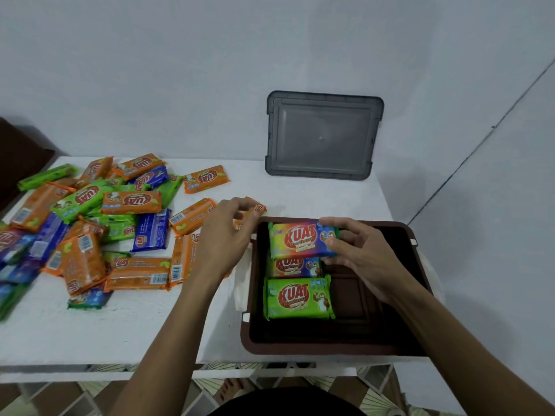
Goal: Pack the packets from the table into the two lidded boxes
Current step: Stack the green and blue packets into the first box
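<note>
A white counter (144,331) meets a pale wall (180,70); a smoky grey plastic lid (322,135) leans there; glossy packets (132,202) lie heaped at left; the left hand (225,235) pinches an orange packet (258,208) beside the brown rectangular box (330,347); the right hand (363,256) grips a rainbow packet (297,240) inside it.

Both bare forearms reach forward from the bottom edge of the frame, backs of the hands turned up. The left hand (228,235) curls its fingers round a small orange plastic packet (257,207). The right hand (360,253), angled inward at the wrist, pinches the right end of a rainbow-coloured rectangular plastic packet (295,240) between thumb and spread fingertips
</note>
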Motion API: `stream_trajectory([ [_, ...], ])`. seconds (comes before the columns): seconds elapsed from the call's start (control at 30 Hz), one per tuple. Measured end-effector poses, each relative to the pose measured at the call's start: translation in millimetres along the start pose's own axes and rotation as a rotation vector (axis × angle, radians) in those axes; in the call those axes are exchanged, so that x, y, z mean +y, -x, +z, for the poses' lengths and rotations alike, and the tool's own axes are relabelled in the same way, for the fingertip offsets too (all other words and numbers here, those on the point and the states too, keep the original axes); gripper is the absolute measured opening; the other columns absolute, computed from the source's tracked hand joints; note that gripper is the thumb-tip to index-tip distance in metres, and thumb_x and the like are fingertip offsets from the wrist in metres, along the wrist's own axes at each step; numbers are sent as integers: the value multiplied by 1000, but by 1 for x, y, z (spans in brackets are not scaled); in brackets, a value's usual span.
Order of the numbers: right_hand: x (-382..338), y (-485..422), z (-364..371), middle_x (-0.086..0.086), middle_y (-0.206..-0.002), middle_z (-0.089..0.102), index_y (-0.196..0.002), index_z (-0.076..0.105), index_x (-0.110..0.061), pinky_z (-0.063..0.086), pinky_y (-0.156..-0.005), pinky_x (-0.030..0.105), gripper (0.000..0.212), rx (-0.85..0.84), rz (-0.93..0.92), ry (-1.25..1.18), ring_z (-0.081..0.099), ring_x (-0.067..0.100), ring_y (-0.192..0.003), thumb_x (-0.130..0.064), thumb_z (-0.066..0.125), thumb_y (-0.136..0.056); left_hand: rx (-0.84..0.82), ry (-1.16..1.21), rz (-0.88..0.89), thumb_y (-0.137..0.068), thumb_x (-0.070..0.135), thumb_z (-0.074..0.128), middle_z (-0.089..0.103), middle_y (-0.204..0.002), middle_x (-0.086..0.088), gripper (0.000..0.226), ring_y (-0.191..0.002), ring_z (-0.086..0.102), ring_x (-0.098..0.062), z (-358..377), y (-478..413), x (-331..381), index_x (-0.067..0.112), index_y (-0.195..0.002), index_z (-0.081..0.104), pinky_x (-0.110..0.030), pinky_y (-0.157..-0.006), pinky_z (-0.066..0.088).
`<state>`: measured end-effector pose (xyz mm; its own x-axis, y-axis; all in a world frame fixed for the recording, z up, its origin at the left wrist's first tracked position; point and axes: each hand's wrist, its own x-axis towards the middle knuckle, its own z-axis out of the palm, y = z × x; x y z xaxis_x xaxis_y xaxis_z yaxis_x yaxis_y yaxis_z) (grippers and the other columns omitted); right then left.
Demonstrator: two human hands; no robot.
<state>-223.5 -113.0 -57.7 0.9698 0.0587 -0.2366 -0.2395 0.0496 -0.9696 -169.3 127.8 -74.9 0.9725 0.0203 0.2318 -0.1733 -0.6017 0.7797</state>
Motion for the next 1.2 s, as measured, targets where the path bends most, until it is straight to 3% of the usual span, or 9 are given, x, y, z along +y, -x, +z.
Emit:
stream_trajectory([
  [0.13,16,-1,1,12,-119,63,-118,65,-21,60,-72,32,28,14,59,79,65,23,-110,-12,63,-92,-107,-96,58,-95,27,58,65,-114,3,23,-94,57,-5,4,6,-10,23,-117,65,-28,-80,52],
  [0.27,27,-6,12,8,-115,63,-118,60,-22,62,-74,32,26,2,97,238,66,19,-104,-14,63,-94,-105,-61,51,-96,23,57,66,-116,2,27,-96,56,-4,8,11,-9,19,-122,63,-19,-78,45],
  [0.37,32,-7,15,-8,-101,61,-118,58,-25,53,-62,10,24,22,16,593,64,4,-89,-22,62,-95,-108,-64,51,-96,23,57,66,-117,1,27,-97,57,-5,9,10,-9,19,-122,63,-21,-80,46],
  [0.43,35,-8,15,-10,-97,59,-120,60,-26,44,-54,5,26,42,-50,790,58,-4,-78,-25,63,-95,-113,-63,49,-96,23,57,66,-117,1,27,-97,57,-5,9,10,-10,20,-122,63,-22,-81,46],
  [0.63,37,-12,14,-3,-109,53,-130,53,-30,45,-65,17,38,-4,-59,1024,58,12,-96,-40,59,-94,-118,-44,35,-97,23,56,66,-114,4,27,-95,55,-2,9,11,-9,21,-123,63,-12,-76,41],
  [0.73,28,-3,14,-5,-126,41,-140,37,-41,55,-84,31,77,-122,0,1097,56,11,-105,-72,63,-75,-125,-44,28,-97,24,55,66,-114,6,27,-95,53,0,9,11,-10,20,-123,63,-3,-74,35],
  [0.87,23,9,20,-4,-156,6,-146,12,-48,40,-108,49,112,-319,77,1355,31,26,-139,-84,66,-55,-126,-47,31,-97,24,56,66,-113,6,27,-94,53,1,8,10,-12,21,-123,63,-2,-72,35],
  [0.97,26,12,22,-1,-157,1,-147,10,-46,37,-109,49,112,-323,47,1425,26,28,-141,-79,70,-58,-130,-45,34,-97,24,56,67,-113,5,27,-94,54,0,8,10,-12,20,-123,63,-5,-74,37],
  [1.2,28,10,24,3,-153,12,-147,16,-45,44,-102,43,102,-258,-15,1476,39,25,-134,-80,63,-65,-133,-53,36,-97,25,56,67,-116,2,28,-98,54,-2,9,9,-13,21,-124,62,-19,-81,43],
])
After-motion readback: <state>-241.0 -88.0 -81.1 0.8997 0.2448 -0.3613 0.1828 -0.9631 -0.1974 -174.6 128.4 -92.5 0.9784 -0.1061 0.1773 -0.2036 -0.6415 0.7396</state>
